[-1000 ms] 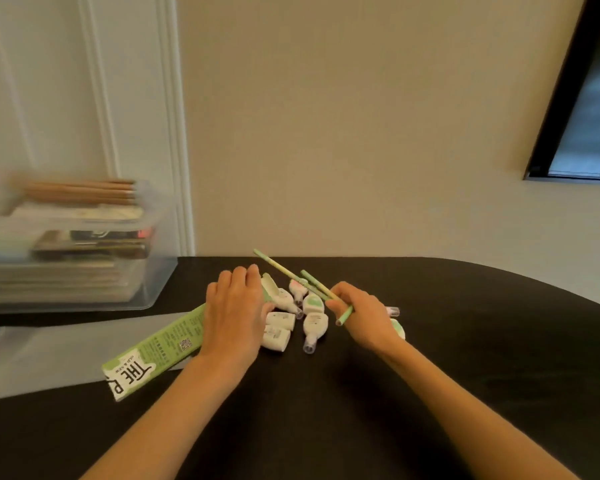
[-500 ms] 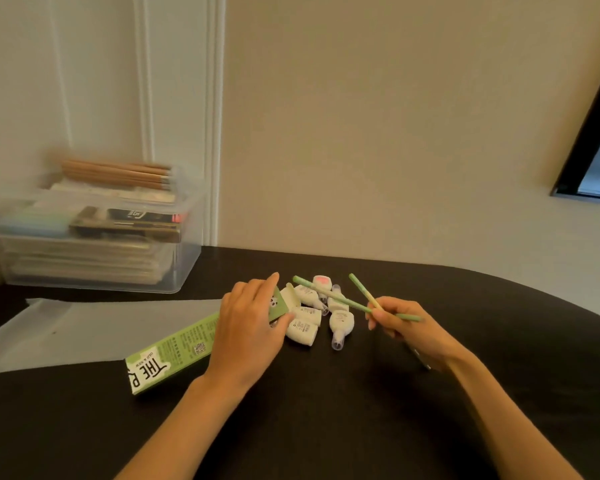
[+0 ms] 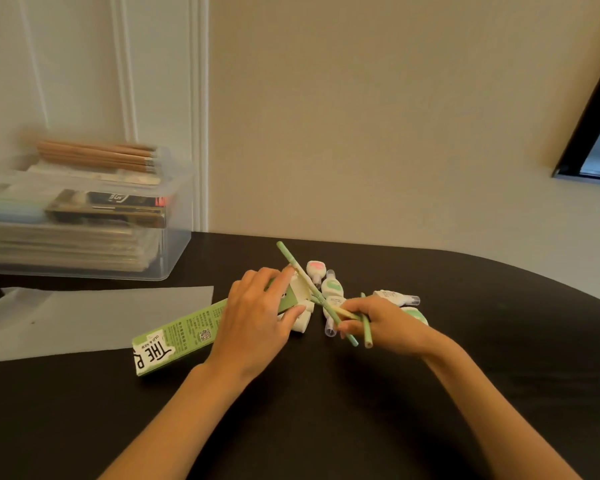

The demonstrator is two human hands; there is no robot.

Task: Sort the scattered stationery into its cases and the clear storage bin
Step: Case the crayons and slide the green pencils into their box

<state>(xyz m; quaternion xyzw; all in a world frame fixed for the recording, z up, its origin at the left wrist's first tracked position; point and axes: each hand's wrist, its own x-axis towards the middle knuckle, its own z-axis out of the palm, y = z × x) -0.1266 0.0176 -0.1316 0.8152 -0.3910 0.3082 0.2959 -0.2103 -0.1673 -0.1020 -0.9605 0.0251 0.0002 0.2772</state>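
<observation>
A long green pencil box (image 3: 177, 336) lies on the black table (image 3: 326, 410), its open end toward the middle. My left hand (image 3: 257, 317) grips that open end, thumb under the flap. My right hand (image 3: 385, 323) pinches a few green pencils (image 3: 302, 275); the longest slants up across the box's open end. Several small white and green correction tapes (image 3: 333, 289) lie scattered between and behind my hands. The clear storage bin (image 3: 174, 251) stands at the back left, filled with flat packs, with wooden pencils (image 3: 94, 155) on top.
A translucent plastic sheet (image 3: 84, 320) lies flat on the table left of the box, in front of the bin. A pale wall rises right behind the table. A dark window frame (image 3: 589, 133) shows at the upper right.
My right hand has gathered the green pencils and swung them toward the box's open end. My left hand has slid up onto that end. The camera has turned left.
</observation>
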